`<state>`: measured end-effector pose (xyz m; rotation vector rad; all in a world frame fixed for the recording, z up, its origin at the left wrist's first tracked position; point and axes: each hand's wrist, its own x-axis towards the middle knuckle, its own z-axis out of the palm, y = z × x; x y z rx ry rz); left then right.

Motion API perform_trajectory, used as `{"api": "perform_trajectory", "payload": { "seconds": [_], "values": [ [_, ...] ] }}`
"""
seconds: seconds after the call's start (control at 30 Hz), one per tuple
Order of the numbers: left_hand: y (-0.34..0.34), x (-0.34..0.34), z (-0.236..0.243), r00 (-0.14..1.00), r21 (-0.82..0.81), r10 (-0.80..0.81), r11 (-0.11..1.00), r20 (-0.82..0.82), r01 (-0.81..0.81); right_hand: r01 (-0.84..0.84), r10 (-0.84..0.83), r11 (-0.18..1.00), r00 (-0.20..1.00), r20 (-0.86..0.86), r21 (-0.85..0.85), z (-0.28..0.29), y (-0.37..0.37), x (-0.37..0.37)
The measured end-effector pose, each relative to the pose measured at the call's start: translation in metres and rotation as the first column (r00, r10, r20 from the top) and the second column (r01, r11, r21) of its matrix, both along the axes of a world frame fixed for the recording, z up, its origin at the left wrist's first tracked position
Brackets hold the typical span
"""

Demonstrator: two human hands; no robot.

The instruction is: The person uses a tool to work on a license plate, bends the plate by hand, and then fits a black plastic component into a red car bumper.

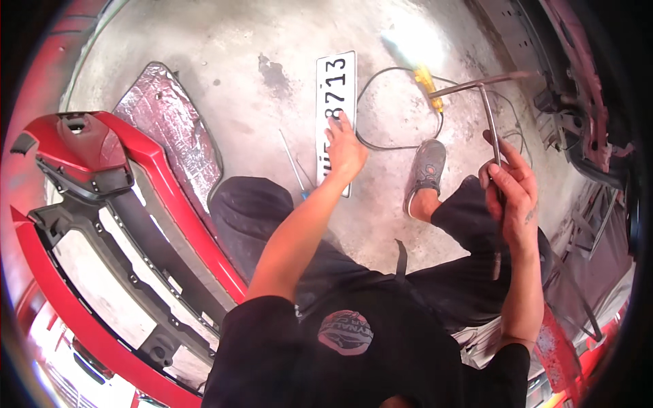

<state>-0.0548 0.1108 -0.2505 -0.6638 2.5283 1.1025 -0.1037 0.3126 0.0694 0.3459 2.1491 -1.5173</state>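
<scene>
A white number plate (pixel 336 88) with dark characters lies on the concrete floor in front of me. My left hand (pixel 345 148) is over its lower half, fingers extended and somewhat apart; whether they touch the plate or hover just above it I cannot tell. In my right hand (pixel 511 187) is a metal T-handle wrench (pixel 486 109), gripped by its long shaft with the crossbar up and away from me. The shaft's lower end hangs over my right thigh. Left of the plate lies a thin-shafted screwdriver (pixel 291 159) with a blue handle, partly behind my left forearm.
A lit yellow work lamp (pixel 428 88) and its looped black cable (pixel 365 95) lie right of the plate. To my left are a red and black car bumper (pixel 197 234) and a foil-faced panel (pixel 160 102). Dark car bodywork (pixel 578 129) stands on the far right.
</scene>
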Motion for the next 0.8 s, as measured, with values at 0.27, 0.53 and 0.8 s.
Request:
{"api": "perform_trajectory", "payload": {
  "seconds": [0.27,0.53,0.8],
  "values": [
    [-0.116,-0.05,-0.027,0.798,0.837,0.558,0.307,0.227,-0.453,0.128,-0.117,0.984,0.989,0.096,-0.124,-0.04,0.014,0.025],
    [-0.124,-0.066,-0.081,0.895,0.519,0.443,0.776,-0.046,-0.358,0.108,-0.062,0.985,0.949,0.31,-0.134,-0.109,0.013,0.03],
    [-0.122,-0.078,-0.055,0.991,-0.105,0.053,0.992,-0.125,-0.067,-0.026,0.03,0.996,0.998,-0.051,0.091,-0.228,-0.025,0.041]
  ]
}}
